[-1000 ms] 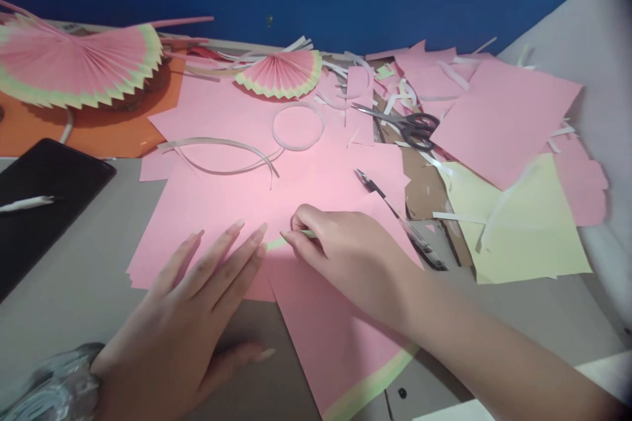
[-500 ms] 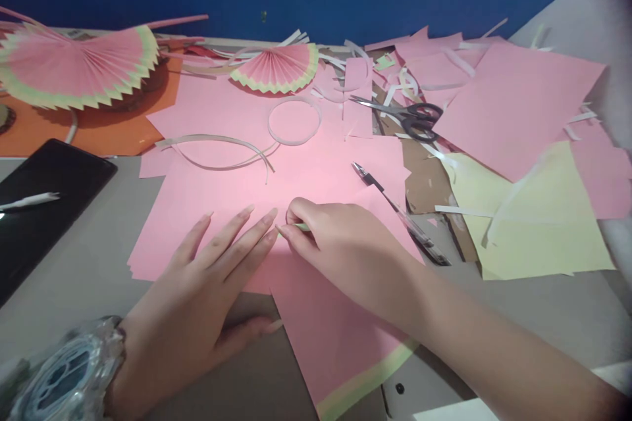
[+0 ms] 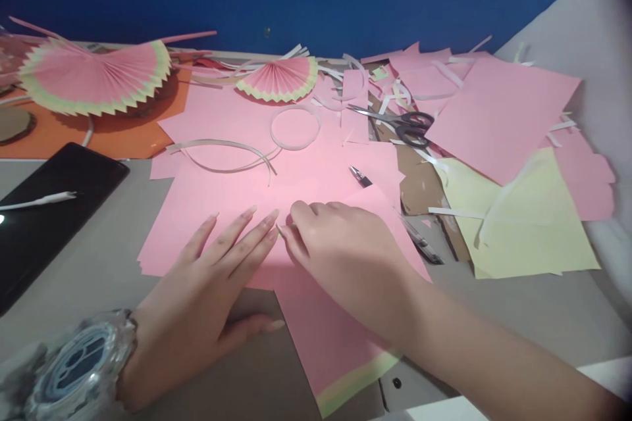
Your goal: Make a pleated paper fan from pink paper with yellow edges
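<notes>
My left hand (image 3: 222,263) lies flat on the pink paper, palm down, fingers stretched and thumb held apart. Beside its fingertips, my right hand (image 3: 345,243) is closed in a pinch, with a sliver of green showing at the thumb. That pinch sits at the far end of a pink paper strip with a green and yellow border (image 3: 336,342), which runs toward me under my right hand and wrist. Most of the pinched edge is hidden by the fingers. Stacked pink sheets (image 3: 197,200) lie beneath both hands. A pen (image 3: 361,176) is partly covered by pink paper and my right hand.
Two pleated pink paper fans with green-yellow rims, a large one (image 3: 99,79) and a small one (image 3: 279,79), stand at the back. Scissors (image 3: 412,126), pale paper strips (image 3: 296,126), a yellow sheet (image 3: 523,230) and pink offcuts (image 3: 503,118) lie around. A black phone (image 3: 59,204) is at left.
The view has shifted slightly, so things on the table appear a little displaced. The right fingers have turned slightly over the pinched edge, hiding more of the green. The left hand stays flat.
</notes>
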